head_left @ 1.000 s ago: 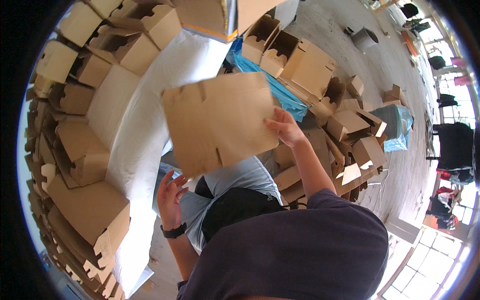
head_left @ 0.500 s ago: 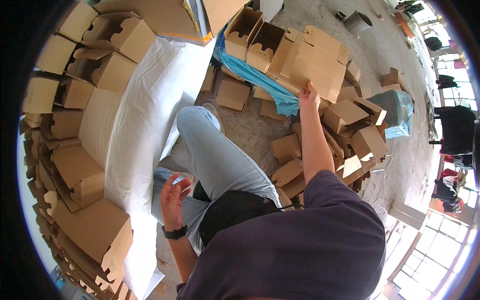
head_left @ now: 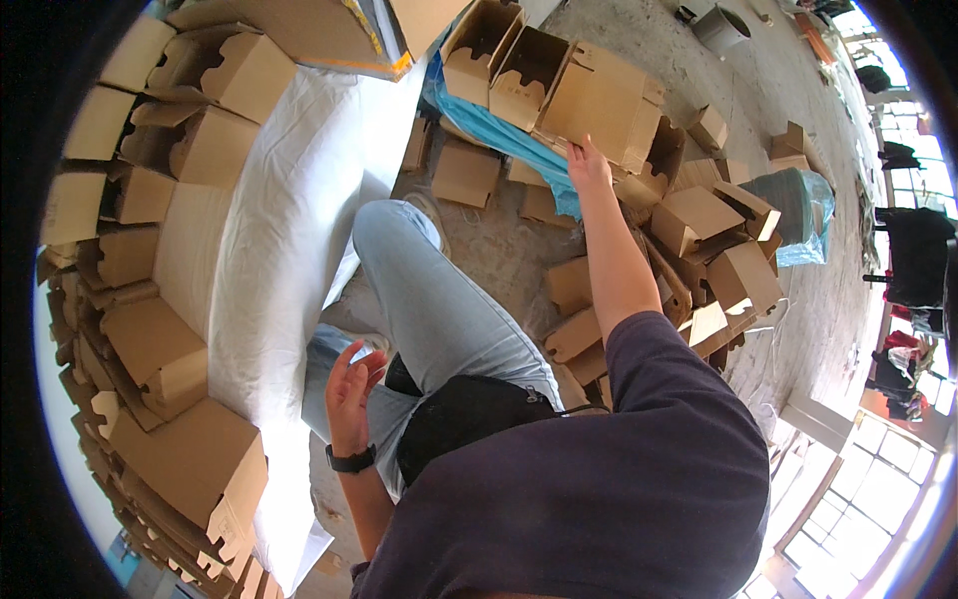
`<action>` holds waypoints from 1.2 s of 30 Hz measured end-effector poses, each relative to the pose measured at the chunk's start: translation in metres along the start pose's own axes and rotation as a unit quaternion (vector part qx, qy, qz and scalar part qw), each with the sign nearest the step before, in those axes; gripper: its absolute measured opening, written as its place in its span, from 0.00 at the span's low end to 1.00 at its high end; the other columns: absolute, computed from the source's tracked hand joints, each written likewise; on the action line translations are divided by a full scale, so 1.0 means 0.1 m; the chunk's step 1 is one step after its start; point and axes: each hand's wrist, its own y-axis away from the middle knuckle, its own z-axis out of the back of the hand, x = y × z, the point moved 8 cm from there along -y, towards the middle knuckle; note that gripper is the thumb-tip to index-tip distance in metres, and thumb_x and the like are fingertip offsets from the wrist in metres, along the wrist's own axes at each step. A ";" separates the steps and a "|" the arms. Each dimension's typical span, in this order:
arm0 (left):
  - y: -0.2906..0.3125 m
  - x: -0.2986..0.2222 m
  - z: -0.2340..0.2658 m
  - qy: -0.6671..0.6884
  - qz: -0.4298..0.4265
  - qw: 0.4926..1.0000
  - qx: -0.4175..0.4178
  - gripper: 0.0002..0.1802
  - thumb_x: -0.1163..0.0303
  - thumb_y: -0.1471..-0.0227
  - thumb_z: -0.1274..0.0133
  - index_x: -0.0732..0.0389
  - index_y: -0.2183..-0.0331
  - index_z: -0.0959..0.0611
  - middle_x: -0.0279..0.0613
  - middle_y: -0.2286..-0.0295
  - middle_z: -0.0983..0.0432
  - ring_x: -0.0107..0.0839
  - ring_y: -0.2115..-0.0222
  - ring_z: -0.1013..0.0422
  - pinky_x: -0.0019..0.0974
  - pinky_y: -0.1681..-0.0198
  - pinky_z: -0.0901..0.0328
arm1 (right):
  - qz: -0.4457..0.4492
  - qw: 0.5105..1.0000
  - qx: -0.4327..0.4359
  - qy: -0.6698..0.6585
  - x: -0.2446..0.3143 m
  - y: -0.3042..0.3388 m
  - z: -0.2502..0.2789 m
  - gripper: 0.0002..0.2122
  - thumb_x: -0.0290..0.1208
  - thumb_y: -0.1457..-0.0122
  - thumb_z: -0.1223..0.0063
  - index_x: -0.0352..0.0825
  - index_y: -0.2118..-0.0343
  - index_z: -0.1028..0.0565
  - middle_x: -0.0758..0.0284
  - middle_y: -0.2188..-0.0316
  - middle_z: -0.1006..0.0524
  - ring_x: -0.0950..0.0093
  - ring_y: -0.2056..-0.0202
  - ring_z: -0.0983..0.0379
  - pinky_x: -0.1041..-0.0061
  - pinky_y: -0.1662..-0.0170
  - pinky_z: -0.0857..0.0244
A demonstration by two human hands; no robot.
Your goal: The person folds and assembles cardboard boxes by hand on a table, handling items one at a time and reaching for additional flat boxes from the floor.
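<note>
My right hand [head_left: 589,165] reaches forward to the near edge of a flattened cardboard box [head_left: 599,105], its fingers at the edge. The flat cardboard lies on a stack over a blue plastic sheet [head_left: 519,145]. Two open cardboard boxes [head_left: 529,75] stand just left of it. My left hand [head_left: 351,394] is held over my lap, fingers loosely curled and apart, with nothing in it. A dark band circles that wrist.
Folded open boxes [head_left: 155,349] are piled along the left, beside a white cloth-covered surface [head_left: 264,240]. More boxes [head_left: 694,220] lie heaped on the right, near a wrapped roll [head_left: 783,205]. A grey bucket [head_left: 720,32] stands at the far right.
My right hand has moved a little left and away from me. The flat cardboard has shifted left, uncovering an open box at its right. My left hand has barely moved.
</note>
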 end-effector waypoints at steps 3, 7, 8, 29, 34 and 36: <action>0.00 -0.01 -0.06 -0.011 -0.001 1.000 0.008 0.20 0.69 0.43 0.55 0.63 0.49 0.31 0.47 0.60 0.26 0.32 0.58 0.29 0.33 0.53 0.36 | -0.058 0.992 0.011 0.115 -0.06 0.22 0.06 0.10 0.25 0.42 0.52 0.27 0.60 0.33 0.58 0.63 0.26 0.65 0.58 0.29 0.67 0.50 0.32; -0.02 0.04 -0.04 -0.021 0.003 1.000 0.010 0.20 0.68 0.43 0.55 0.63 0.50 0.31 0.46 0.60 0.25 0.31 0.59 0.29 0.33 0.53 0.36 | 0.021 0.928 0.009 0.371 0.08 0.81 -0.14 0.08 0.26 0.41 0.54 0.24 0.64 0.32 0.54 0.68 0.24 0.64 0.67 0.24 0.68 0.58 0.27; -0.02 0.03 -0.05 -0.018 0.005 1.000 0.008 0.20 0.68 0.43 0.55 0.63 0.50 0.31 0.46 0.60 0.25 0.31 0.59 0.29 0.33 0.53 0.36 | 0.144 0.883 0.021 0.446 0.27 0.77 -0.20 0.08 0.29 0.43 0.51 0.27 0.68 0.30 0.59 0.73 0.23 0.63 0.70 0.24 0.69 0.67 0.27; -0.13 0.08 -0.01 -0.051 0.040 0.998 -0.015 0.20 0.70 0.43 0.57 0.65 0.48 0.33 0.49 0.60 0.25 0.33 0.58 0.29 0.35 0.50 0.38 | 0.192 0.218 0.065 0.955 0.50 -0.19 -0.96 0.42 0.69 0.59 0.53 0.61 0.40 0.50 0.69 0.36 0.56 0.67 0.36 0.63 0.50 0.39 0.60; -0.17 0.08 -0.04 -0.064 0.041 0.997 -0.011 0.21 0.69 0.42 0.57 0.65 0.48 0.34 0.49 0.60 0.26 0.33 0.58 0.30 0.36 0.50 0.38 | 0.197 0.218 0.080 0.952 0.48 -0.28 -0.95 0.43 0.70 0.60 0.53 0.61 0.39 0.52 0.69 0.36 0.58 0.66 0.36 0.64 0.49 0.39 0.61; -0.18 0.12 -0.02 -0.065 0.048 0.997 -0.014 0.21 0.68 0.42 0.57 0.65 0.48 0.34 0.49 0.60 0.26 0.33 0.57 0.30 0.36 0.50 0.39 | 0.227 0.211 0.081 0.947 0.49 -0.27 -0.93 0.40 0.68 0.58 0.53 0.59 0.41 0.48 0.67 0.37 0.54 0.66 0.37 0.59 0.50 0.41 0.57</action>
